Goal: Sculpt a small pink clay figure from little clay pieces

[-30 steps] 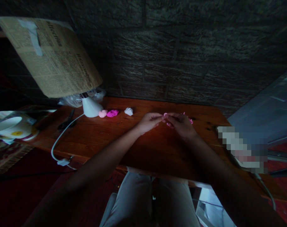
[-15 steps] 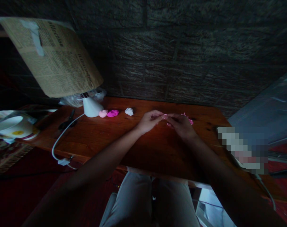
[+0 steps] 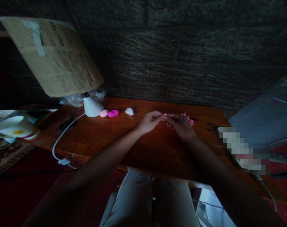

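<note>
Over the wooden table, my left hand (image 3: 151, 122) and my right hand (image 3: 181, 125) meet fingertip to fingertip. Both are closed in a pinch on a small piece of pink clay (image 3: 165, 116), mostly covered by the fingers. Behind my right hand lies a cluster of small pink clay pieces (image 3: 190, 120), partly hidden by that hand. To the left on the table sit a white clay lump (image 3: 129, 111), a magenta clay lump (image 3: 113, 113) and a pale pink clay lump (image 3: 103, 113).
A lamp with a newsprint shade (image 3: 55, 60) stands at the table's left, its white cord (image 3: 55, 143) hanging over the front edge. Dark scissors (image 3: 69, 121) lie beside it. A white cup (image 3: 12, 127) is far left. A blurred-out object (image 3: 243, 151) rests at the right. A brick wall (image 3: 157, 56) rises behind.
Hardly anything differs. My fingers shift very slightly around the pink clay piece, and the whole view moves a touch.
</note>
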The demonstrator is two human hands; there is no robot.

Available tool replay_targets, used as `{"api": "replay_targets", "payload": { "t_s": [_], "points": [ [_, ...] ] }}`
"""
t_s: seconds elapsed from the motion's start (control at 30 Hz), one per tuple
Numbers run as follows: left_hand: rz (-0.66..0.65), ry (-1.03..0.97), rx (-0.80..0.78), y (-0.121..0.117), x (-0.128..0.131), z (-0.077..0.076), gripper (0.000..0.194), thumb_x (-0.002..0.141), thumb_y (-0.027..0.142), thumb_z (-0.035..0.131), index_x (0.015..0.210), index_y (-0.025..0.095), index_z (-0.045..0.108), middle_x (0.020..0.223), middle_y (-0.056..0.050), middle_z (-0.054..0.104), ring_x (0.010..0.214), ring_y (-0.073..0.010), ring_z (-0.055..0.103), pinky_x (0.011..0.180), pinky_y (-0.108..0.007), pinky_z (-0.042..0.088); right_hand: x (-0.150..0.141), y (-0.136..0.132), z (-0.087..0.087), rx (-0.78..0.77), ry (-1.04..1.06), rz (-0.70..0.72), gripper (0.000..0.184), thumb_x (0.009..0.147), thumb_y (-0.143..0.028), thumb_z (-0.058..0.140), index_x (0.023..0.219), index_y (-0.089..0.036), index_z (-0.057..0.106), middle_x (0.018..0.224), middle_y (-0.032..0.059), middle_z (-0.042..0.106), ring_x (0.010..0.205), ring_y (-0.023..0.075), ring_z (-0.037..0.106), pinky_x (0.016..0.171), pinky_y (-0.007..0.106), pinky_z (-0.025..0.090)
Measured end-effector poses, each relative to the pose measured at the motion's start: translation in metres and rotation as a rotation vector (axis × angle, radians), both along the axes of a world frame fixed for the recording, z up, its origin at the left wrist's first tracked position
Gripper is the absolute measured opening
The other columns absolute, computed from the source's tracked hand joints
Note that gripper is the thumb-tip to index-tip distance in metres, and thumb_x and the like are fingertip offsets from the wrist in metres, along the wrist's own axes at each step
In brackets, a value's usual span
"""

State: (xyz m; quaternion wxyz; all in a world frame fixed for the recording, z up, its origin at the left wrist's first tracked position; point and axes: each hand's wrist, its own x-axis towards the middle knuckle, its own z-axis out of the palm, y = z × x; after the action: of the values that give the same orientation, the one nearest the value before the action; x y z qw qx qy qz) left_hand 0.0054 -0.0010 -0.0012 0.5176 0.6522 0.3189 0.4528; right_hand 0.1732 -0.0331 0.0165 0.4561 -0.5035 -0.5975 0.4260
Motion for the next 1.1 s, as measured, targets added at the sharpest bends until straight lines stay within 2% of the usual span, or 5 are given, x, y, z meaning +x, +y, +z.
{"api": "replay_targets", "payload": {
  "t_s": [0.37, 0.53, 0.77, 0.97, 1.1],
  "points": [
    [-0.031, 0.105, 0.107, 0.0019, 0.0007, -0.0059, 0.019, 0.096, 0.03, 0.054, 0.084, 0.015, 0.056, 0.077, 0.001, 0.059, 0.059, -0.0063, 0.048, 0.061, -0.022, 0.042, -0.0007, 0.0021, -0.0063, 0.166, -0.198, 0.046, 0.052, 0.087, -0.066, 0.058, 0.093, -0.017, 0.074, 0.088, 0.0086, 0.075, 0.057, 0.0145, 0.061, 0.061, 0.031, 0.053],
    [-0.025, 0.103, 0.127, 0.0034, 0.001, -0.0068, 0.016, 0.097, 0.027, 0.052, 0.087, 0.015, 0.055, 0.081, 0.0, 0.06, 0.058, -0.0059, 0.047, 0.058, -0.021, 0.04, -0.0016, 0.0011, -0.0045, 0.14, -0.108, 0.042, 0.052, 0.083, -0.067, 0.062, 0.091, -0.017, 0.073, 0.09, 0.0089, 0.076, 0.06, 0.0142, 0.061, 0.055, 0.027, 0.052],
    [-0.018, 0.121, 0.136, 0.004, -0.002, -0.0064, 0.02, 0.096, 0.033, 0.053, 0.087, 0.015, 0.057, 0.083, -0.002, 0.064, 0.059, -0.0067, 0.049, 0.059, -0.022, 0.041, -0.0005, 0.0014, -0.007, 0.134, -0.073, 0.071, 0.047, 0.081, -0.064, 0.066, 0.088, -0.018, 0.073, 0.087, 0.0072, 0.074, 0.066, 0.0155, 0.063, 0.056, 0.026, 0.053],
    [-0.025, 0.101, 0.142, 0.0005, -0.0042, -0.0033, 0.027, 0.095, 0.039, 0.056, 0.084, 0.014, 0.057, 0.079, -0.001, 0.063, 0.058, -0.0068, 0.049, 0.061, -0.023, 0.042, -0.0039, -0.0003, -0.0099, 0.197, -0.127, 0.057, 0.047, 0.085, -0.063, 0.061, 0.089, -0.018, 0.072, 0.09, 0.0075, 0.074, 0.058, 0.0133, 0.059, 0.057, 0.03, 0.052],
    [-0.025, 0.079, 0.076, -0.0042, -0.0062, 0.0025, 0.034, 0.092, 0.046, 0.06, 0.082, 0.014, 0.058, 0.073, 0.0, 0.061, 0.057, -0.0071, 0.049, 0.059, -0.022, 0.04, -0.0057, -0.0023, -0.0076, 0.148, -0.115, 0.046, 0.05, 0.083, -0.067, 0.061, 0.088, -0.018, 0.073, 0.083, 0.0059, 0.074, 0.055, 0.0126, 0.056, 0.058, 0.03, 0.05]
  ]
}}
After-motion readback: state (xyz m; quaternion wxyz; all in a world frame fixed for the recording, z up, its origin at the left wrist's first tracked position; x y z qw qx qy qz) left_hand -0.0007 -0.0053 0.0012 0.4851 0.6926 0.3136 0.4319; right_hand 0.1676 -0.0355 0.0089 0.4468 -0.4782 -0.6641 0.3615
